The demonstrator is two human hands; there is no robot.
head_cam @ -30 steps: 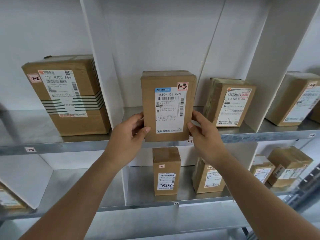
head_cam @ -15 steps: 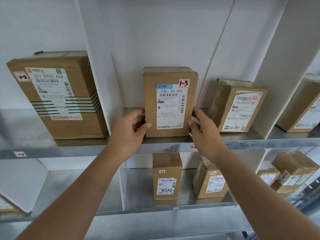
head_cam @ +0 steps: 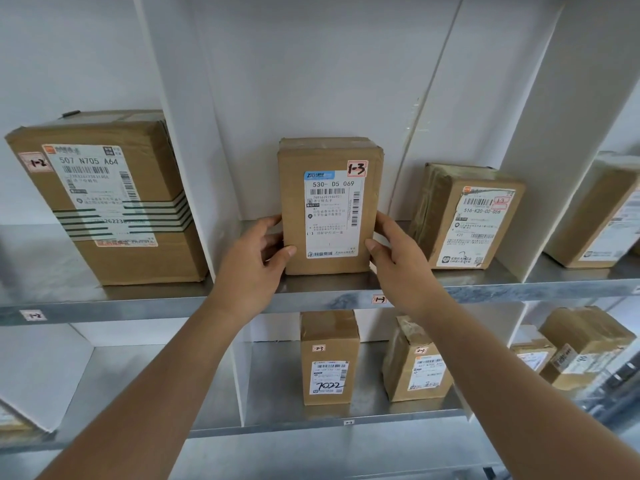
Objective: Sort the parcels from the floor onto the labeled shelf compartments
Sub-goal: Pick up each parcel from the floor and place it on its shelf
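— Where's the parcel (head_cam: 329, 206)?
— Upright on the 1-3 shelf (head_cam: 485, 289), left hand (head_cam: 252, 268) and right hand (head_cam: 401, 261) gripping its sides, fingers curled.
— Neighbours?
— Taped box (head_cam: 467, 216) just right; divider (head_cam: 183, 150) left.

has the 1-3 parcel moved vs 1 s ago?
Yes. The 1-3 parcel, gripped by left hand and right hand, went back onto the shelf edge it overhung.

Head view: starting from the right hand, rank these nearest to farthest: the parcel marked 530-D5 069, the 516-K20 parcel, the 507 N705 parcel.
1. 530-D5 069 parcel: held by the right hand at its right edge.
2. 516-K20 parcel: just right of that hand, same 1-3 compartment.
3. 507 N705 parcel: far left, in the 1-2 compartment beyond the divider.
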